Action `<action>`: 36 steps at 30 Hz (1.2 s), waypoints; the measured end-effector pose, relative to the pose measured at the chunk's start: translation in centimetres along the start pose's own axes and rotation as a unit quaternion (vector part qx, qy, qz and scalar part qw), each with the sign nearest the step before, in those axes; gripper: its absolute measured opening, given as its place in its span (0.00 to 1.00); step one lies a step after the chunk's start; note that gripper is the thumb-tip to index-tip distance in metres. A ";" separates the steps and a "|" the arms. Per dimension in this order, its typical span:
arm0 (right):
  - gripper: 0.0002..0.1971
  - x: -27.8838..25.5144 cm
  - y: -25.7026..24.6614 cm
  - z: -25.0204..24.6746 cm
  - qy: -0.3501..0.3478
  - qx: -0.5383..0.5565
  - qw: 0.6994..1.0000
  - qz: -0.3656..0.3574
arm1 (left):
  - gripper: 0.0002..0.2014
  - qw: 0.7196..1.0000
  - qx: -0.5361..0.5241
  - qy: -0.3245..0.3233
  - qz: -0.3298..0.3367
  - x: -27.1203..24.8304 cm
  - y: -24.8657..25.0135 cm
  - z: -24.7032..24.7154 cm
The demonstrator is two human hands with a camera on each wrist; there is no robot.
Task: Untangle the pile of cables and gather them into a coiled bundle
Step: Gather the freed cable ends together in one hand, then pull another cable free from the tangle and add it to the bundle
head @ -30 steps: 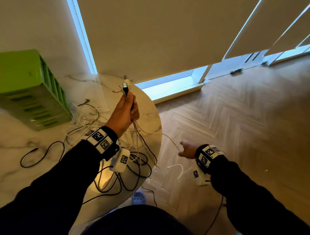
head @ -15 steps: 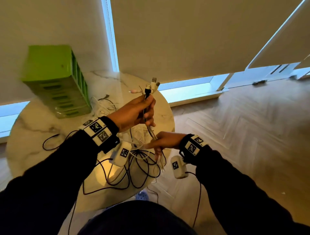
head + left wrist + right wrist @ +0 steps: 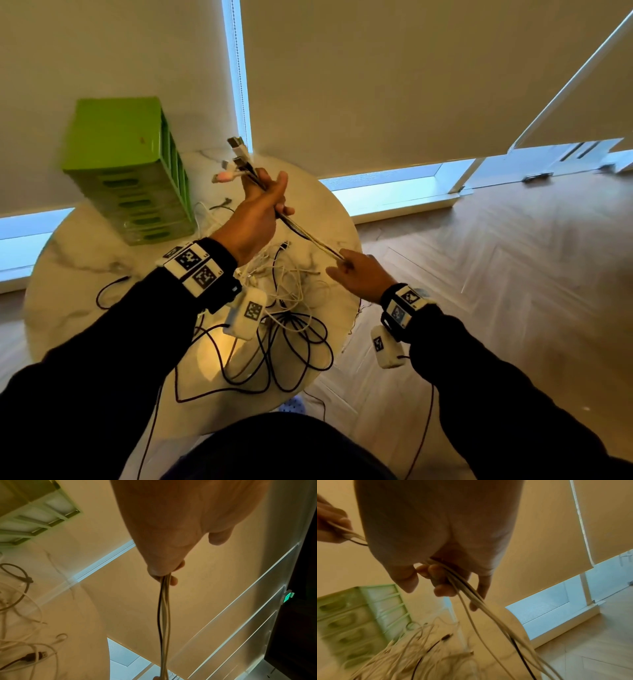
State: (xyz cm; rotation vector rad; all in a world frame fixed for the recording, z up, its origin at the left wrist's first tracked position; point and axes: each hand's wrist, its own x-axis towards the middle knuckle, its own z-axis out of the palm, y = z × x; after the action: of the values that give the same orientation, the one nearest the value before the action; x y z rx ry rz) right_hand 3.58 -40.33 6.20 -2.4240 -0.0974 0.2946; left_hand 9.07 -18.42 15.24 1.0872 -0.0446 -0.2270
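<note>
Green drawer box (image 3: 126, 171) far left on marble worktop (image 3: 68, 260), blurry in right wrist view. Loose cables (image 3: 291, 329) piled mid-worktop, black loops near front edge; can't count them. Left hand (image 3: 255, 212) raised, grip clenched round cable bunch (image 3: 308, 236), plug ends (image 3: 236, 157) sticking up, seen only from head cam. Left wrist cam shows just strands leaving fist. Right hand (image 3: 359, 274) lower, at worktop edge, fingers (image 3: 443, 586) curled round same strands; head cam hides that.
</note>
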 end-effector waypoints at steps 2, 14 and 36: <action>0.14 -1.0 -0.7 1.6 -0.043 0.027 0.998 -0.038 | 0.12 0.999 -0.011 0.036 0.027 0.5 0.2 0.0; 0.38 -3.8 -3.0 8.5 -0.173 -0.115 0.976 -0.072 | 0.19 0.997 0.056 0.008 -0.054 0.2 -0.6 -2.5; 0.23 10.1 4.9 10.7 -0.108 -0.164 0.971 0.139 | 0.17 0.979 0.164 0.057 -0.110 -3.0 -4.0 -8.4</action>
State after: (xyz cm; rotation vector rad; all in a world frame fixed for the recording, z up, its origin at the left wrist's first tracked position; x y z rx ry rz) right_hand 10.82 -35.85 -6.74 -2.7257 0.1094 0.7200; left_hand 6.74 -12.23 8.04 1.4345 0.1467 -0.3653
